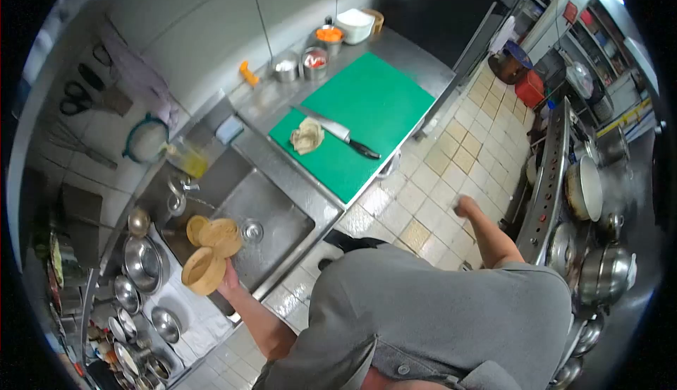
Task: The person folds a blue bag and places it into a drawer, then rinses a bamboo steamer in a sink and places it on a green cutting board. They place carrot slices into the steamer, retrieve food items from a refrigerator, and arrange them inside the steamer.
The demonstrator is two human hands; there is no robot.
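- Steel everywhere on the far left: bowls [143, 263] and pans crowd a rack, and the ones at the bottom edge are too small and warped by the lens to tell apart.
- Scissors [73, 97] and a strainer [146, 139] hang on the wall above, blurred at the frame's rim.
- Left hand [229, 277] is out over the sink [282, 224], holding wooden bowls [210, 252]. Fingers are behind the wood, so the exact grip is hidden; at least three round pieces show, overlapping, and I cannot count them for sure.
- A small round metal piece [252, 231] lies in the sink just beside the bowls; whether it is a drain or a cup is hard to make out.
- Centre now: a green board [367, 118] on the counter, a knife [338, 135] lying across it, blade touching a crumpled tan lump [307, 136] that I cannot identify.
- Behind the board, small tins [314, 62] and a white tub [355, 25] by the wall, contents unclear apart from something orange.
- Grey shirt [437, 312] fills the bottom, cutting off both upper arms and the floor below.
- Right hand [464, 206] hangs over the tiled floor, well apart from everything, looks loosely closed and holds nothing; blur hides the fingers.
- Far right: a stove [546, 192] with pots [606, 273], partly lost in the dark lens edge.
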